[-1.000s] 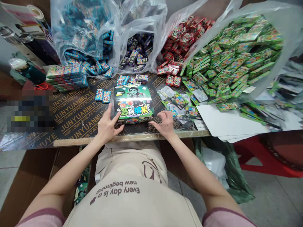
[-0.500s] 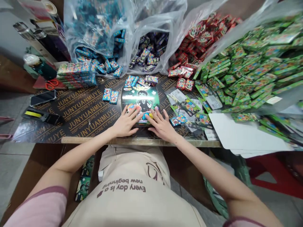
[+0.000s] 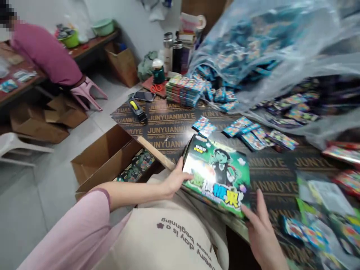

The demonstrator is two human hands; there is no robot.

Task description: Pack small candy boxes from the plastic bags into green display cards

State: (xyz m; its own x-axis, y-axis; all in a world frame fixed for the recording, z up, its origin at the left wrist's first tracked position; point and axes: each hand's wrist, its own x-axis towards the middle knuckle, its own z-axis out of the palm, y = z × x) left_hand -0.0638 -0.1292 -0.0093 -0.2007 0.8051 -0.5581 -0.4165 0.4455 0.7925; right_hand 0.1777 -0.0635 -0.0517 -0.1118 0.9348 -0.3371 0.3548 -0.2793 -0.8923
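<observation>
One green box point(image 3: 222, 168) (shiny on top) is gripped between left hand point(image 3: 173, 182) and right hand point(image 3: 261, 227); both thumbs touch it.

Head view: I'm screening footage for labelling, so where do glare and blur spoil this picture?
Head view: glare whitens part of the green candy box; the red packets at the right edge look smeared; lettering across the black plywood tabletop is mostly legible.
</observation>
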